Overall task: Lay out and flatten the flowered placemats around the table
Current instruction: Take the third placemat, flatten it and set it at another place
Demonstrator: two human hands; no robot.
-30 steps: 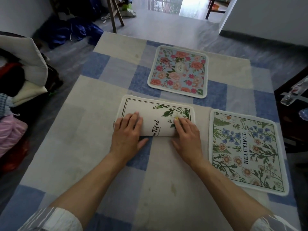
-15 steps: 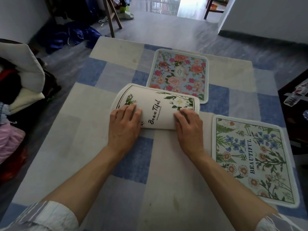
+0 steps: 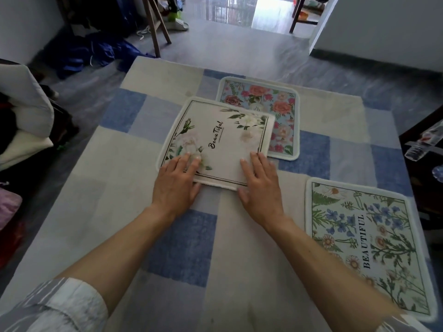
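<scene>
Head camera view, looking down over our two bare forearms, which reach forward across a table covered in a blue, grey and cream checked cloth (image 3: 182, 248). Striped grey and white sleeves (image 3: 55, 305) sit pushed up near the bottom edge. To our near right lies a flat placemat with blue and orange flowers and the word BEAUTIFUL (image 3: 366, 245), well apart from our hands. Further out, our left hand (image 3: 176, 182) and right hand (image 3: 261, 188) rest palm down with fingers spread flat, gripping nothing, pressing the near edge of a white placemat printed with pale roses and "Beautiful" in script (image 3: 223, 142). This mat lies unrolled in the middle of the table. Its far right corner overlaps a light blue placemat with red and pink roses (image 3: 268, 101), which lies flat beyond it. Past the table we see grey floor and wooden chair legs (image 3: 155, 27).
</scene>
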